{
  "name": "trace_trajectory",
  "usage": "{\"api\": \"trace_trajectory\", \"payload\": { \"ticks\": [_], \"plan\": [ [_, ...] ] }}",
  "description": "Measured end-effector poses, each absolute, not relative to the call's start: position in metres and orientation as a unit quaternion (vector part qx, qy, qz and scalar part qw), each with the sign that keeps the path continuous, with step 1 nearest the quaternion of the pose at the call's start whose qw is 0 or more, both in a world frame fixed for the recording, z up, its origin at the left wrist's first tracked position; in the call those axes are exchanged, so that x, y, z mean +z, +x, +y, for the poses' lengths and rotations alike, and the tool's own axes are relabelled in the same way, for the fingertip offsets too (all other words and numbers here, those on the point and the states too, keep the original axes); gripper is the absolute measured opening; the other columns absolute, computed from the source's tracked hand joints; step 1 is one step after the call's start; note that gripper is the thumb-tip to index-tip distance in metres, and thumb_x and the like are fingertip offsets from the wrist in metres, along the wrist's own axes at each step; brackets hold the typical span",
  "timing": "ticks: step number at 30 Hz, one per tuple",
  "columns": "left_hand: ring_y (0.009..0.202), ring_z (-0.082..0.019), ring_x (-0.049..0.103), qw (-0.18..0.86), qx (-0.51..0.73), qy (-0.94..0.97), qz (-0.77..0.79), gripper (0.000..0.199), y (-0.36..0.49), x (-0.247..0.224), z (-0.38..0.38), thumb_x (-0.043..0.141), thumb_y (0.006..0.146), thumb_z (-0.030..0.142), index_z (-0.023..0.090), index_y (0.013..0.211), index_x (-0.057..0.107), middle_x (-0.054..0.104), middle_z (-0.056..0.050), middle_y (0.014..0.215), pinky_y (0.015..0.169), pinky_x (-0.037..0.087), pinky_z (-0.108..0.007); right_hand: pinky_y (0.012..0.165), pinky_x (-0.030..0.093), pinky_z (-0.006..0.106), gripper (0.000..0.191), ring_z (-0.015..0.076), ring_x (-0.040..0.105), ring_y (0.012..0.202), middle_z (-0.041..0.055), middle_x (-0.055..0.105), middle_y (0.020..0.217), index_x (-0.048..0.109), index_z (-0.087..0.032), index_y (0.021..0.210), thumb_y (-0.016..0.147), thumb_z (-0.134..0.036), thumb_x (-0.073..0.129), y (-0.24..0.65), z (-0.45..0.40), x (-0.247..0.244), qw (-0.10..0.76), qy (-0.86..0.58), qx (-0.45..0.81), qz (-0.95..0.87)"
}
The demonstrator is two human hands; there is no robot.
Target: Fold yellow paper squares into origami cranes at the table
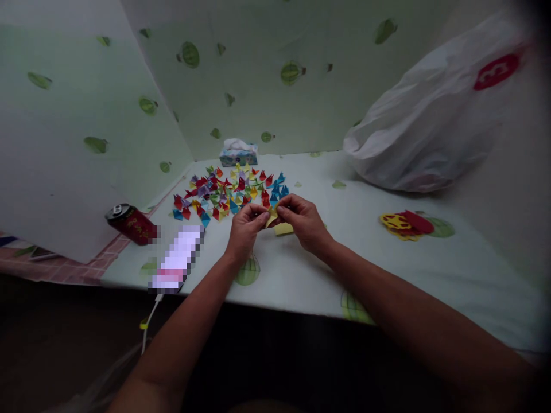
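Between the fingertips of both hands is a small folded piece of yellow origami paper (271, 217), held just above the table. My left hand (246, 230) pinches its left side with thumb and forefinger. On its right side, the thumb and fingers of my right hand (303, 221) are closed on it too. A yellow paper stack (284, 229) lies on the table under my right hand, partly hidden by it. Right behind my hands spreads a crowd of folded paper cranes (224, 192) in red, blue, yellow, green and purple.
A tissue box (239, 155) stands at the back wall. To the left are a dark red drink can (131, 222) and a phone (178, 258) with a white cable (150, 315). Red and yellow cut-out pieces (407, 223) lie right, below a large white plastic bag (413, 126).
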State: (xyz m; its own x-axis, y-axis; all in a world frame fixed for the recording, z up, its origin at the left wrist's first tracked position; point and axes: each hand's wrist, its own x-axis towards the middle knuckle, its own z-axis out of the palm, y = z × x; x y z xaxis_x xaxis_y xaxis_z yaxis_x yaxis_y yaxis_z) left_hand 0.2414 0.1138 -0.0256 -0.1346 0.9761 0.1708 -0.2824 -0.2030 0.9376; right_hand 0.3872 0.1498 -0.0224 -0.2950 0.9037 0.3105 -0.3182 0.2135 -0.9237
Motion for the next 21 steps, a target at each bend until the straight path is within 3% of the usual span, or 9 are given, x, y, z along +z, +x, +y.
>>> {"api": "trace_trajectory", "payload": {
  "ticks": [9,13,17,21],
  "plan": [
    [0.065,-0.009,0.065,0.563,0.633,0.390,0.361,0.039,0.2399,-0.0225,0.1149,0.091,0.061,0.031,0.018,0.083,0.061,0.065,0.004,0.073,0.069,0.056,-0.024,0.065,0.054,0.028,0.021,0.0115,0.062,0.059,-0.0019,0.064,0.064,0.062,-0.018,0.079,0.078,-0.035,0.074,0.3884,0.1504,-0.0206,0.506,-0.248,0.602,-0.566],
    [0.065,-0.008,0.063,0.543,0.641,0.399,0.367,0.038,0.2394,-0.0227,0.1133,0.086,0.067,0.027,0.023,0.095,0.061,0.065,0.005,0.079,0.066,0.055,-0.023,0.061,0.053,0.028,0.019,0.0114,0.062,0.057,-0.0024,0.064,0.063,0.062,-0.018,0.080,0.079,-0.035,0.071,0.3888,0.1509,-0.0212,0.491,-0.248,0.592,-0.589],
    [0.066,-0.009,0.062,0.486,0.634,0.445,0.405,0.022,0.2407,-0.0242,0.1121,0.079,0.074,0.031,0.020,0.088,0.066,0.066,0.001,0.084,0.069,0.056,-0.026,0.058,0.052,0.028,0.016,0.0117,0.062,0.057,-0.0018,0.064,0.067,0.061,-0.019,0.080,0.082,-0.033,0.068,0.3902,0.1503,-0.0208,0.488,-0.273,0.525,-0.641],
    [0.068,-0.010,0.063,0.465,0.628,0.470,0.411,0.023,0.2406,-0.0250,0.1125,0.079,0.075,0.034,0.018,0.088,0.070,0.068,0.000,0.081,0.067,0.056,-0.026,0.058,0.049,0.028,0.013,0.0123,0.061,0.057,-0.0011,0.063,0.067,0.060,-0.019,0.080,0.086,-0.030,0.063,0.3914,0.1477,-0.0183,0.483,-0.287,0.456,-0.690]
  ]
}}
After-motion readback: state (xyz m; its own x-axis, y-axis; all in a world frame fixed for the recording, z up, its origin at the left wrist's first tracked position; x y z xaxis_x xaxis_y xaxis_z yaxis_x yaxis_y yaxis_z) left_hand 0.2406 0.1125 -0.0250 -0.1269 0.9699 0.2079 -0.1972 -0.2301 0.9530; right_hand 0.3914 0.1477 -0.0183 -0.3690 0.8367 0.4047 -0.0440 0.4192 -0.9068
